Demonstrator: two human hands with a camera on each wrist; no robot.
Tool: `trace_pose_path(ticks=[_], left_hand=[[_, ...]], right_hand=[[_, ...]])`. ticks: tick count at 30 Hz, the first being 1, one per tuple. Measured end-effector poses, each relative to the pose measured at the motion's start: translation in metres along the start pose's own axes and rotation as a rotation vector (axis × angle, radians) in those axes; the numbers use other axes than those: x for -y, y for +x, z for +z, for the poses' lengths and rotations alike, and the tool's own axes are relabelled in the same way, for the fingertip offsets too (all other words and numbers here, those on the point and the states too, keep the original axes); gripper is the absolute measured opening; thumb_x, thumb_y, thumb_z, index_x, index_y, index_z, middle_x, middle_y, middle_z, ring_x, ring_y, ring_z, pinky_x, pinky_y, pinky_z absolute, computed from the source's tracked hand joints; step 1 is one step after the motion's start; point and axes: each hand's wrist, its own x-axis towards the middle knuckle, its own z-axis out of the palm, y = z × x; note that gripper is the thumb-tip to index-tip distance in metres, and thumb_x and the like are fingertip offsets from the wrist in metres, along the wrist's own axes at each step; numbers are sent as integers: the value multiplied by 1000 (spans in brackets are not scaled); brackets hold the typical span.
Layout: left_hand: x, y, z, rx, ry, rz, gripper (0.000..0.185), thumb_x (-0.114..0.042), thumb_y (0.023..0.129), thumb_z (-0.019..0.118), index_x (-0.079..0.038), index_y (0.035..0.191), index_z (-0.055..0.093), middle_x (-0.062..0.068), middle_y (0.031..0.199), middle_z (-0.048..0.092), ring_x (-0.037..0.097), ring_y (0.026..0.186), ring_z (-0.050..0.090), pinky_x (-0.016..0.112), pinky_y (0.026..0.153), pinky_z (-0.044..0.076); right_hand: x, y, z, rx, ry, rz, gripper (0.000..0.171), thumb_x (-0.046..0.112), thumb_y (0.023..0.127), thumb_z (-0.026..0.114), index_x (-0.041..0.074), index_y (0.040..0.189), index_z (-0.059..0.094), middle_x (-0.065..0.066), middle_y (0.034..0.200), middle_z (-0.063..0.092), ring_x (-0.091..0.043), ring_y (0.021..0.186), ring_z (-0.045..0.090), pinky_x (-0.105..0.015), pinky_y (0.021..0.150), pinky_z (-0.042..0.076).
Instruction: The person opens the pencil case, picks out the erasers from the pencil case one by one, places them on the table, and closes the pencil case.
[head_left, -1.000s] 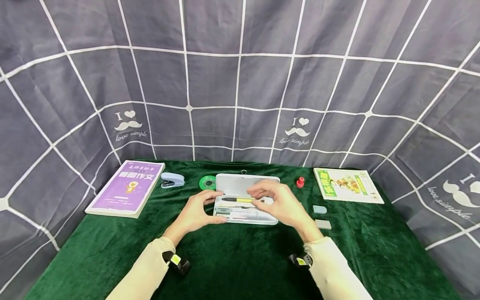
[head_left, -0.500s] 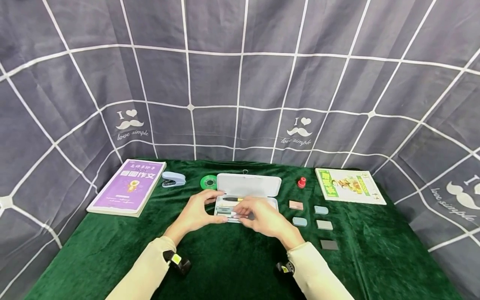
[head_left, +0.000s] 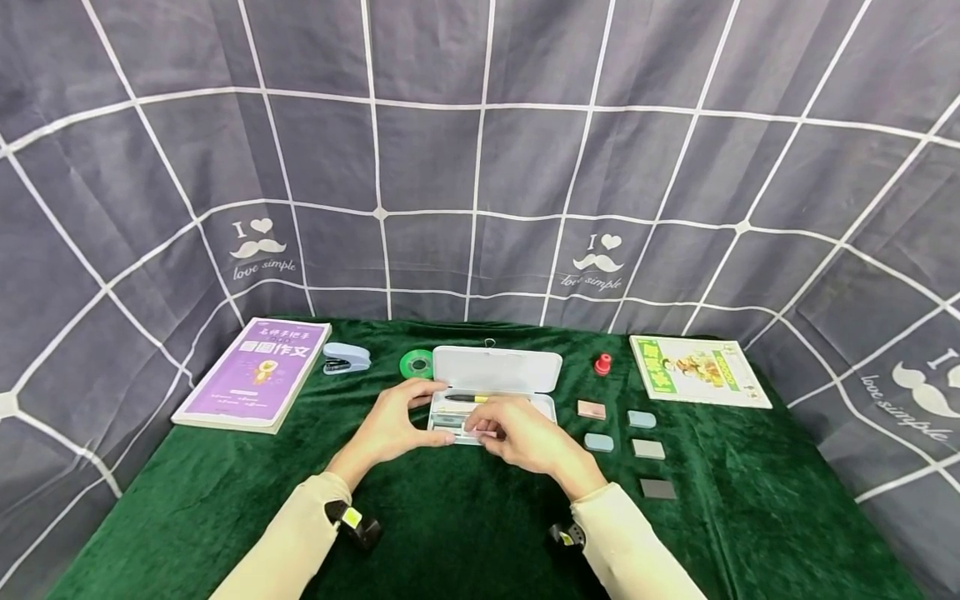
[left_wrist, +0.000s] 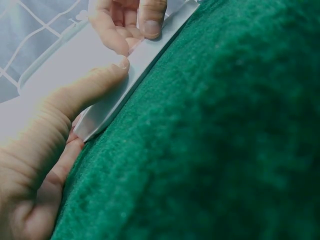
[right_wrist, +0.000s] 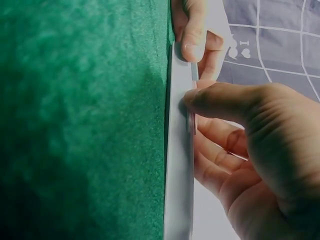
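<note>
A white pencil case [head_left: 498,369] stands with its lid raised on the green cloth. My left hand [head_left: 393,421] grips its left end, thumb at the front wall and fingers at the back. Inside, along the hinge side, lies a yellow and black pen [head_left: 467,398]. My right hand [head_left: 517,429] reaches into the front of the case with curled fingers. In the right wrist view, thumb and fingers pinch a thin clear piece with a pinkish tint [right_wrist: 194,122], just above the front wall. Most of that piece is hidden by the fingers.
Right of the case lie a pinkish block [head_left: 591,409], two light-blue erasers [head_left: 598,442], a pale grey block [head_left: 648,449] and a dark grey one [head_left: 658,489]. Farther out are a red stamp-like piece [head_left: 602,364], books [head_left: 701,372], a blue stapler [head_left: 347,358] and green tape [head_left: 417,364].
My right hand has moved from over the pen leftward and down to the front of the case, uncovering blocks on the cloth. The left hand keeps its place.
</note>
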Motion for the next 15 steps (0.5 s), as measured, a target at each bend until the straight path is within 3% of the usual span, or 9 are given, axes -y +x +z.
trace_pose_path(ticks=[6, 15], left_hand=[[-3, 1, 0, 1, -9, -2, 80, -28, 79, 105, -10, 148, 70, 8, 150, 67, 30, 137, 69, 38, 116, 58], [-2, -1, 1, 6, -3, -18, 81, -31, 78, 106, -13, 148, 70, 7, 149, 67, 30, 137, 69, 41, 117, 58]], right_hand=[[2, -2, -8, -32, 40, 42, 18, -4, 97, 81, 11, 107, 79, 1, 97, 74, -9, 87, 68, -28, 79, 64], [3, -28, -51, -205, 15, 34, 22, -3, 91, 84, 14, 105, 81, 3, 97, 78, -11, 88, 70, -41, 79, 66]])
